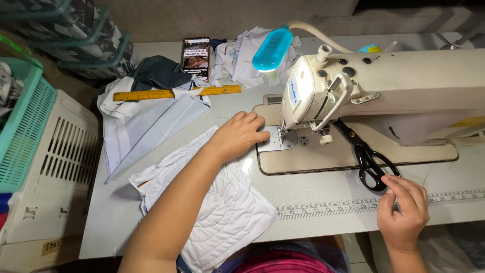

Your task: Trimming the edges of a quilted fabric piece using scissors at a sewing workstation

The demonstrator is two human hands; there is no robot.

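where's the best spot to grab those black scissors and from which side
Grip the black scissors by the handle loops, coming from the near edge of the table. The loops point toward the person, just beside the right hand, while the blades run up under the sewing machine arm, so that end is likely awkward to reach.

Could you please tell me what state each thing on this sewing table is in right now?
Left hand: flat on the white quilted fabric, beside the needle plate.
Right hand: fingertips at the scissors' handle.
Scissors: closed, lying on the machine bed.
Sewing machine: nothing under the needle.
Phone: screen lit.
Blue lamp: cannot tell if lit.
Yellow ruler: flat across cloth.
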